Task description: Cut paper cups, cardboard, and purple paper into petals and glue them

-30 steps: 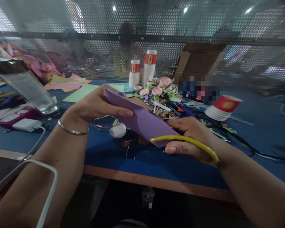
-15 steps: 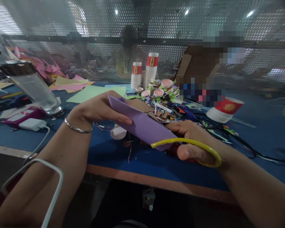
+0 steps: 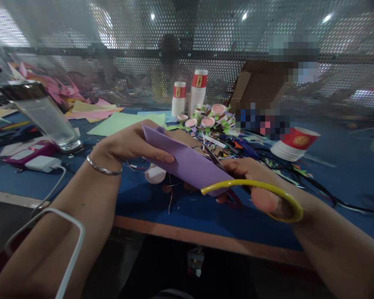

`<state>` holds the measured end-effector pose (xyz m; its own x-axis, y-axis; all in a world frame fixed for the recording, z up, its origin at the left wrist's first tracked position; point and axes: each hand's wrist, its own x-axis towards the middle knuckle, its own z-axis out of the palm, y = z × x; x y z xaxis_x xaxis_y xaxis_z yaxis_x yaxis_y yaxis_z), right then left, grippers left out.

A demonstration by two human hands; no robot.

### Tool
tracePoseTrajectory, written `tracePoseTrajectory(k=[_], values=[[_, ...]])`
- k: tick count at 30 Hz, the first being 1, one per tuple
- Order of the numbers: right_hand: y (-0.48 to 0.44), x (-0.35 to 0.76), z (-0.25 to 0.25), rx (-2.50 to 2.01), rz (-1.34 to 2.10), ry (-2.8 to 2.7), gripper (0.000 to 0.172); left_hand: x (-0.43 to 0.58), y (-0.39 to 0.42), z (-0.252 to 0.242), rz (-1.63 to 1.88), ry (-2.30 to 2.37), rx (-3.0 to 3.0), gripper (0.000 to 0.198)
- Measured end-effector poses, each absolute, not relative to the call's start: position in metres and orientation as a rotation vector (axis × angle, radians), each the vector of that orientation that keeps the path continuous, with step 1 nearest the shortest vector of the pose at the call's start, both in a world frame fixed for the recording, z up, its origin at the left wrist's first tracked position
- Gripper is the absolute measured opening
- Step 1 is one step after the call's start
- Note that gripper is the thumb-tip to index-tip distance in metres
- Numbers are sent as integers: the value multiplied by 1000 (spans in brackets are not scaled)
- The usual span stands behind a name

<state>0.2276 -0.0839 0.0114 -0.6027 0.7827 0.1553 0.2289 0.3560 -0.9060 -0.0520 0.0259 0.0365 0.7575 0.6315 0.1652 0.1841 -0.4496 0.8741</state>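
Note:
My left hand (image 3: 134, 143) pinches a folded purple paper sheet (image 3: 187, 162) at its upper left end, thumb on top, holding it above the blue table (image 3: 345, 174). My right hand (image 3: 262, 187) grips yellow-handled scissors (image 3: 252, 192), thumb through the big yellow loop, fingers in a red loop underneath. The scissors' dark blades (image 3: 215, 157) stand apart along the paper's right edge. A silver bangle (image 3: 103, 169) circles my left wrist.
Behind the paper lies a heap of paper scraps and small decorated cups (image 3: 213, 120). Two stacks of red-and-white paper cups (image 3: 191, 95) stand at the back, another stack (image 3: 294, 143) lies at right. A glass (image 3: 46, 118), a white charger (image 3: 43, 163), coloured sheets (image 3: 124, 120) and black cables (image 3: 311, 182) surround them.
My right thumb has drawn the yellow handle back to the right, and the scissor blades have spread apart at the paper's edge. My left hand and the paper have hardly moved.

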Motion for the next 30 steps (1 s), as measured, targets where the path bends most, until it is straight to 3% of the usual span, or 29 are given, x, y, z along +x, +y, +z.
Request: tracePoseTrajectory(k=[9, 14, 19, 30], values=[[-84, 230, 11, -818, 1379, -2011, 68, -52, 25, 41, 461, 605, 2005, 20], [-87, 219, 16, -807, 1517, -1947, 69, -49, 20, 42, 306, 523, 2016, 27], [-85, 218, 14, -853, 1447, -1960, 72, -41, 14, 39, 227, 435, 1960, 17], [-87, 220, 11, -987, 1300, -2026, 73, -36, 14, 37, 290, 380, 1988, 20]])
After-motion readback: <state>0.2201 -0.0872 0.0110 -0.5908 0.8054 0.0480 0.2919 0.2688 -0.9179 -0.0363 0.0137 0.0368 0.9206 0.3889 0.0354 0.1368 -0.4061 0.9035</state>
